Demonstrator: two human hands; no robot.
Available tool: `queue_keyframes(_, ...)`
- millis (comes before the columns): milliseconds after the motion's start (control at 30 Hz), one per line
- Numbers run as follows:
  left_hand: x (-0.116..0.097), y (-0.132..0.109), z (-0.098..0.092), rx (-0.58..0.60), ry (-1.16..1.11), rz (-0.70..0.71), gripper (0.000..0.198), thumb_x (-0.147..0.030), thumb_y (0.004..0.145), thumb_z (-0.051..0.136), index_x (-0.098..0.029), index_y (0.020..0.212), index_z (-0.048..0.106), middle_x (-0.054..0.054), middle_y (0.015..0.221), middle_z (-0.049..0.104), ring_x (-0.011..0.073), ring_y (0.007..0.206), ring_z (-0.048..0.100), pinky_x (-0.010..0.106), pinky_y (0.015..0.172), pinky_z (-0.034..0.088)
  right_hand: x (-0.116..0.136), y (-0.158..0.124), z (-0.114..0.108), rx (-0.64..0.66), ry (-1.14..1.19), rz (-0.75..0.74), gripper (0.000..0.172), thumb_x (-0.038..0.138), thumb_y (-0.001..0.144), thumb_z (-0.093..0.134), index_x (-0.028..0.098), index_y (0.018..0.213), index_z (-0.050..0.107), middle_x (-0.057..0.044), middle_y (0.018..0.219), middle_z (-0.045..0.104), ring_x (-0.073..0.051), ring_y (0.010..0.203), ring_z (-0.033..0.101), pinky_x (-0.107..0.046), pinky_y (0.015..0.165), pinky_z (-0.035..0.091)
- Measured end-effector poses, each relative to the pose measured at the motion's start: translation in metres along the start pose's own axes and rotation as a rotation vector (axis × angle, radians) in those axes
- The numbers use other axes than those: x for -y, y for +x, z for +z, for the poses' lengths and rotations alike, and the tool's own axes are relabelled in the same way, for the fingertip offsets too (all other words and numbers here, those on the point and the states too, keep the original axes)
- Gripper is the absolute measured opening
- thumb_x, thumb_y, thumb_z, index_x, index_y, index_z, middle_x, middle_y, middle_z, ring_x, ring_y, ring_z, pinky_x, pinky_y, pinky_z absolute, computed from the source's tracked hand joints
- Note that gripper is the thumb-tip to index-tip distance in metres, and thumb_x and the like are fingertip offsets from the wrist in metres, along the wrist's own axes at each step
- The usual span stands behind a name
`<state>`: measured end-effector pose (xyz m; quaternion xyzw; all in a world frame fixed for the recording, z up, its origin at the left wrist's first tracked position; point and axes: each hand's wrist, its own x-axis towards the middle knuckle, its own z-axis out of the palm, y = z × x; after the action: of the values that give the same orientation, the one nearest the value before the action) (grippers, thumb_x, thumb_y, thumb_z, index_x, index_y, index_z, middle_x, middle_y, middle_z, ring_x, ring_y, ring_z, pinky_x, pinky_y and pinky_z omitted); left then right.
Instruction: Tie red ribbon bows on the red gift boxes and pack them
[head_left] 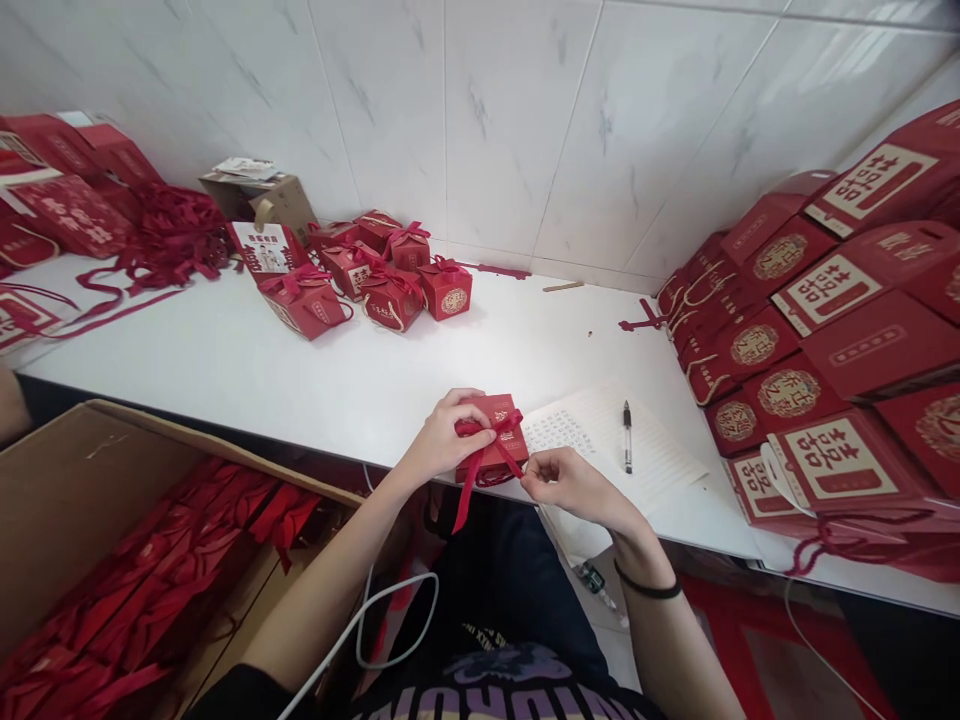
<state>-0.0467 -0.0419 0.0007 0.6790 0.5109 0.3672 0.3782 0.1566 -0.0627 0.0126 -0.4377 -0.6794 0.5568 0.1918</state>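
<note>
A small red gift box point(498, 420) rests at the near edge of the white table point(375, 380), wrapped with a dark red ribbon point(487, 455). My left hand point(442, 440) is closed on the box's left side, fingers pressing the ribbon over its top. My right hand point(562, 482) pinches the ribbon's other end just right of the box. One ribbon tail hangs down over the table edge.
Several finished ribboned boxes point(390, 285) sit at the back left beside a ribbon pile point(176, 235). Stacked red boxes point(817, 340) fill the right side. A pen point(627, 435) lies on a sheet of paper point(600, 440). A cardboard carton point(90, 520) of flat red boxes stands lower left.
</note>
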Motion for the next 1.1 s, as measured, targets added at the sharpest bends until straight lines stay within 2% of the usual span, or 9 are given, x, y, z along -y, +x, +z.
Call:
queue_keyframes(267, 0.001, 0.0, 0.001, 0.003, 0.019, 0.009, 0.006, -0.024, 0.074, 0.062, -0.02, 0.07, 0.063, 0.005, 0.119, 0.051, 0.0216, 0.116, 0.048, 0.043, 0.105, 0.033, -0.01, 0.002, -0.026, 0.293, 0.032, -0.04, 0.019, 0.027, 0.074, 0.058, 0.017, 0.059, 0.054, 0.004, 0.055, 0.05, -0.009, 0.052, 0.041, -0.023, 0.052, 0.032)
queue_keyframes(333, 0.001, 0.001, 0.0, 0.005, 0.011, 0.012, 0.007, -0.025, 0.074, 0.062, -0.02, 0.07, 0.063, 0.005, 0.118, 0.051, 0.0218, 0.115, 0.049, 0.044, 0.105, 0.034, -0.007, 0.004, -0.036, 0.159, -0.004, -0.06, 0.021, 0.036, 0.076, 0.062, 0.017, 0.066, 0.059, 0.001, 0.061, 0.055, -0.012, 0.056, 0.047, -0.024, 0.054, 0.037)
queue_keyframes(433, -0.001, 0.002, -0.001, 0.011, 0.005, 0.01, 0.008, -0.026, 0.074, 0.062, -0.019, 0.07, 0.062, 0.005, 0.116, 0.052, 0.0219, 0.114, 0.05, 0.043, 0.104, 0.034, 0.003, 0.013, -0.042, -0.258, -0.184, -0.212, 0.023, 0.038, 0.075, 0.065, 0.018, 0.086, 0.061, -0.003, 0.079, 0.06, -0.016, 0.072, 0.054, -0.029, 0.065, 0.044)
queue_keyframes(467, -0.001, 0.002, -0.001, 0.012, 0.005, 0.007, 0.008, -0.026, 0.074, 0.062, -0.02, 0.07, 0.062, 0.005, 0.116, 0.052, 0.0219, 0.113, 0.051, 0.043, 0.104, 0.035, 0.007, 0.016, -0.042, -0.332, -0.258, -0.281, 0.024, 0.036, 0.075, 0.065, 0.02, 0.093, 0.06, -0.004, 0.086, 0.06, -0.018, 0.078, 0.055, -0.03, 0.069, 0.045)
queue_keyframes(533, -0.002, 0.001, -0.001, 0.014, 0.009, -0.001, 0.007, -0.027, 0.073, 0.061, -0.02, 0.07, 0.062, 0.005, 0.117, 0.052, 0.0222, 0.113, 0.051, 0.043, 0.103, 0.035, 0.015, 0.023, -0.037, -0.33, -0.368, -0.387, 0.022, 0.029, 0.077, 0.063, 0.021, 0.097, 0.058, -0.005, 0.095, 0.059, -0.019, 0.086, 0.055, -0.032, 0.074, 0.045)
queue_keyframes(633, -0.002, 0.001, -0.002, 0.018, 0.017, -0.012, 0.009, -0.029, 0.073, 0.061, -0.021, 0.072, 0.062, 0.005, 0.118, 0.052, 0.0229, 0.113, 0.051, 0.043, 0.103, 0.036, 0.021, 0.031, -0.027, -0.295, -0.452, -0.448, 0.01, 0.017, 0.08, 0.054, 0.021, 0.088, 0.056, -0.004, 0.089, 0.06, -0.018, 0.084, 0.056, -0.032, 0.076, 0.045)
queue_keyframes(767, -0.002, 0.0, -0.001, 0.014, 0.017, -0.012, 0.01, -0.031, 0.073, 0.062, -0.021, 0.073, 0.062, 0.005, 0.121, 0.051, 0.0233, 0.117, 0.048, 0.043, 0.104, 0.034, 0.019, 0.038, -0.015, -0.338, -0.513, -0.474, 0.015, 0.006, 0.074, 0.048, 0.02, 0.08, 0.051, -0.002, 0.081, 0.06, -0.018, 0.079, 0.055, -0.031, 0.074, 0.043)
queue_keyframes(933, -0.004, -0.004, 0.002, -0.089, 0.097, 0.063, 0.009, -0.029, 0.075, 0.06, -0.021, 0.076, 0.061, 0.006, 0.126, 0.049, 0.0248, 0.125, 0.038, 0.049, 0.106, 0.027, 0.012, 0.044, 0.0, -0.538, -0.495, -0.411, 0.013, 0.01, 0.071, 0.048, 0.021, 0.072, 0.042, 0.001, 0.064, 0.052, -0.016, 0.061, 0.05, -0.027, 0.06, 0.039)
queue_keyframes(1100, 0.0, -0.014, -0.007, -0.139, 0.083, 0.121, 0.012, -0.028, 0.076, 0.056, -0.021, 0.086, 0.059, 0.007, 0.124, 0.051, 0.0238, 0.123, 0.041, 0.045, 0.105, 0.031, 0.004, 0.05, 0.013, -0.71, -0.573, -0.33, 0.016, 0.01, 0.066, 0.042, 0.023, 0.072, 0.035, 0.002, 0.059, 0.046, -0.016, 0.054, 0.044, -0.026, 0.054, 0.034)
